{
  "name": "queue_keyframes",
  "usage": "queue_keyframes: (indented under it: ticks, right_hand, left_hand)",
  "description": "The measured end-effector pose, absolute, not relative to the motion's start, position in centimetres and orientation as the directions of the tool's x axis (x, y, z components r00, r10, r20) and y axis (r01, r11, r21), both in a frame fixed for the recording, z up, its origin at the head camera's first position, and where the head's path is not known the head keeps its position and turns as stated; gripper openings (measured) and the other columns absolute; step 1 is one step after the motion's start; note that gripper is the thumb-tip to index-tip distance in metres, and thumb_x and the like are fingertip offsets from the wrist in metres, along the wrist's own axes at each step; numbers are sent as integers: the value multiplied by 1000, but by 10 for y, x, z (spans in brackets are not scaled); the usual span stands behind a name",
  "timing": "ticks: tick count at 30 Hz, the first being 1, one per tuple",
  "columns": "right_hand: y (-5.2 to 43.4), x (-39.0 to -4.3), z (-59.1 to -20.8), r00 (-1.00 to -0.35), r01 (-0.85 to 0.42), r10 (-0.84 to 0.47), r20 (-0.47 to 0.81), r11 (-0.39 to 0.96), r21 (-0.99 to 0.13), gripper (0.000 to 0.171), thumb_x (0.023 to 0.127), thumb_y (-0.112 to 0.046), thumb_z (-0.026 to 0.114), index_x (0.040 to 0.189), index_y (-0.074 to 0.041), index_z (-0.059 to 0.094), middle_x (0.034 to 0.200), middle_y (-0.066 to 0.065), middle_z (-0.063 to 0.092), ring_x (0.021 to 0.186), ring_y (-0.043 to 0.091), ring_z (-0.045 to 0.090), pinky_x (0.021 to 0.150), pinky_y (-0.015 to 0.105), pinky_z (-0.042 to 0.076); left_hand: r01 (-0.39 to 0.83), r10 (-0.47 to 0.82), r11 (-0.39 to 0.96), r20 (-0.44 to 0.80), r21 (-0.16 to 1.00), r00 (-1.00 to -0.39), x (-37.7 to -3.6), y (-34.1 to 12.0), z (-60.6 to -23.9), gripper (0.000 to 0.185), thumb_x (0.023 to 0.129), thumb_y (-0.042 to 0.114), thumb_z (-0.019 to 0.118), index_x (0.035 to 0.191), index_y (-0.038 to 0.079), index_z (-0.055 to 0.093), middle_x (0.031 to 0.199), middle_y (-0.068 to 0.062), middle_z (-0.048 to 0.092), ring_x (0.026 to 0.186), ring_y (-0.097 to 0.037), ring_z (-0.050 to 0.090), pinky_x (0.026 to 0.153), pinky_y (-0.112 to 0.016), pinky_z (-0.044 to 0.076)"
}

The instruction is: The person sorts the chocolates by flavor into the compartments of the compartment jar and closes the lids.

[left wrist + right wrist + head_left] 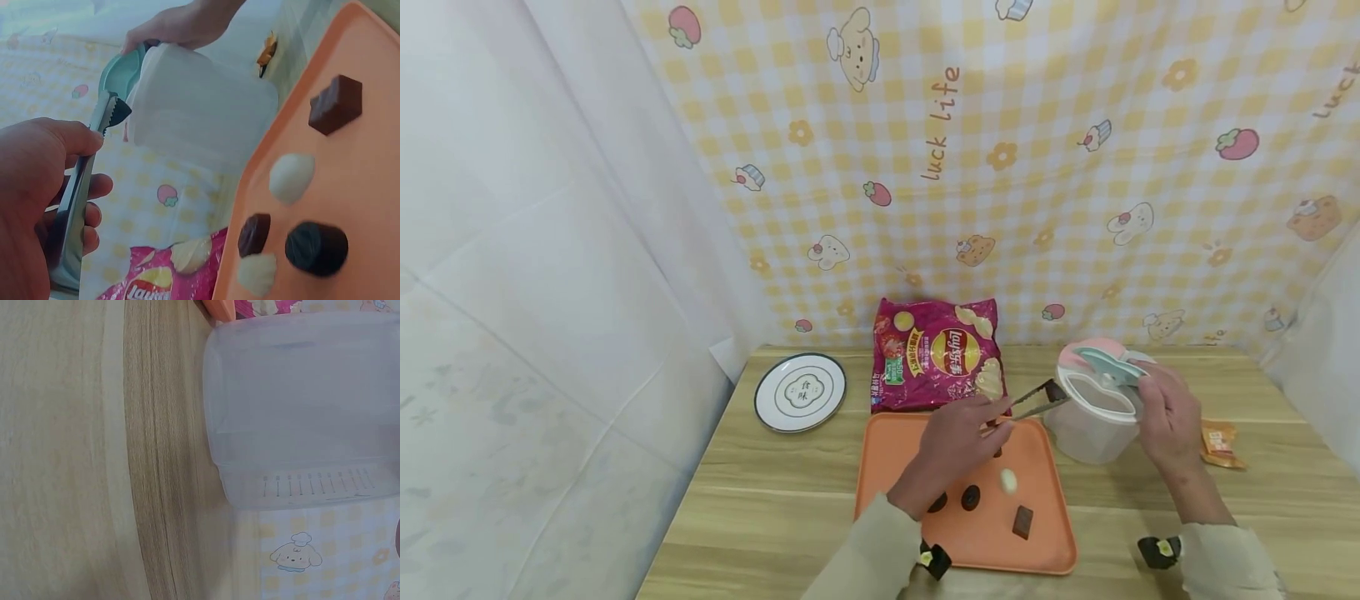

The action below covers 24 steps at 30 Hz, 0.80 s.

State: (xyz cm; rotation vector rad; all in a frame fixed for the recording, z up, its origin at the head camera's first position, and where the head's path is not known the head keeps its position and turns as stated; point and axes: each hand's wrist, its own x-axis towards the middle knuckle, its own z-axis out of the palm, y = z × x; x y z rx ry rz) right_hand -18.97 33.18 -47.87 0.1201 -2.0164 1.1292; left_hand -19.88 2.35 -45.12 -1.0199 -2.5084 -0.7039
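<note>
Dark piece (120, 112) in metal tongs (79, 184)

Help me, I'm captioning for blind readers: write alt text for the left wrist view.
A left hand grips metal tongs pinching a dark piece near a translucent tub, whose teal lid a right hand holds. An orange tray of brown, white and black sweets fills the right side, with a chip bag at the bottom.
</note>
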Motion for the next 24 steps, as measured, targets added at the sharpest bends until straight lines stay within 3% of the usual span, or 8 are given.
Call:
queue_keyframes:
  ticks: [2, 6, 13, 24]
  right_hand:
    - [332, -190, -479, -664, -442, 280, 693, 601, -666, 32, 104, -7, 46, 114, 9, 71, 119, -26, 61, 116, -8, 50, 99, 13, 35]
    - [332, -192, -479, -636, -477, 265, 724, 603, -639, 30, 103, -5, 48, 113, 11, 71, 120, -23, 62, 116, -6, 51, 98, 13, 36]
    - [332, -193, -481, -619, -498, 261, 741, 600, -627, 30, 102, -5, 48, 113, 12, 71, 120, -22, 63, 117, -5, 52, 98, 13, 36]
    - [329, -189, -478, -661, -437, 284, 695, 608, -663, 33, 105, -9, 46, 115, 11, 70, 120, -27, 60, 116, -8, 49, 98, 13, 35]
  left_hand:
    - [718, 545, 617, 484, 321, -685, -199, 30, -449, 41, 100, 36, 69, 138, 22, 69, 92, 10, 69, 71, 1, 58, 55, -9, 37]
    - [725, 549, 608, 489, 323, -678, -199, 42, -443, 40, 101, 36, 67, 138, 22, 69, 97, 9, 72, 78, -1, 61, 60, -9, 40]
    - [738, 558, 629, 520, 244, -647, -202, 57, -440, 39, 100, 36, 70, 137, 23, 70, 89, 11, 68, 68, 3, 55, 53, -9, 33]
    - [702, 565, 677, 455, 221, -688, -204, 64, -442, 39, 100, 40, 68, 138, 27, 69, 88, 12, 67, 62, 3, 47, 48, -10, 30]
